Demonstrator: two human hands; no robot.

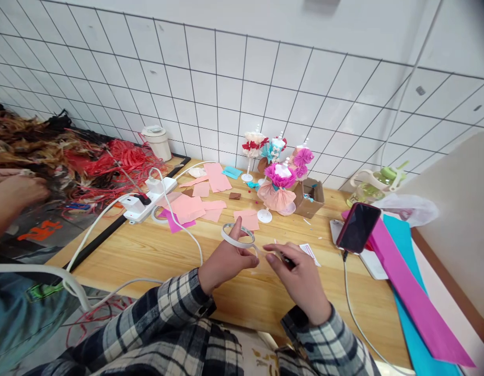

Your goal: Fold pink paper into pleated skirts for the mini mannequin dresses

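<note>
My left hand is closed on a roll of white tape, with the thumb up through its ring. A short end of tape reaches from the roll toward the fingers of my right hand. That hand is also closed, with a dark, slim tool in its grip; its kind is partly hidden by the fingers. Just beyond the hands lie cut pieces of peach crepe paper. Behind them stands a small dress-form figure with a magenta top and peach skirt.
More decorated figures and a small cardboard box stand near the wall. A power strip with cables is at left. A phone, magenta paper and a green-lidded jug are at right. Another person's hand is far left.
</note>
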